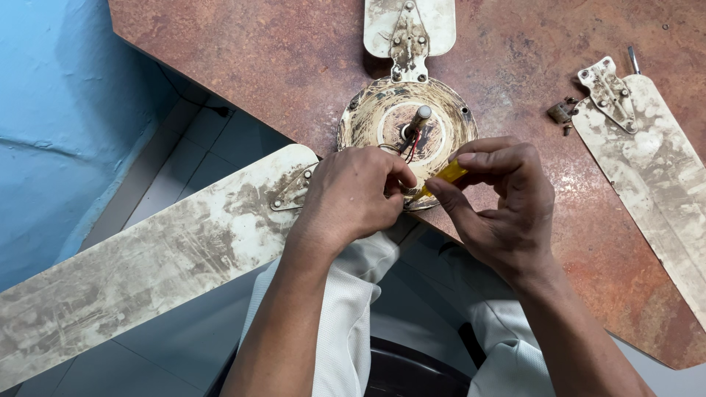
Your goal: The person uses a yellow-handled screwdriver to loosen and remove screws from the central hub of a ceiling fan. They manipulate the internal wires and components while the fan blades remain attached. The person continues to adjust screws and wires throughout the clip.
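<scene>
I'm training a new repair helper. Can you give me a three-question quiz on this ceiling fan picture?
1. Which hand grips the yellow screwdriver handle?
2. True or false: every fan blade is still bolted to the motor housing.
3. What lies beside the detached blade? A) loose screws B) pliers C) tape

Key: 1 right; 2 false; 3 A

Clear yellow on the screwdriver handle (446, 175) pinched in the right fingers (471, 165). Just beyond the left fingertips (390, 176), cream grimed brown on the fan motor housing (382, 110), red and black wires (412, 143). Mottled rust-brown tabletop (294, 51); dirty white blades (147, 257).
</scene>
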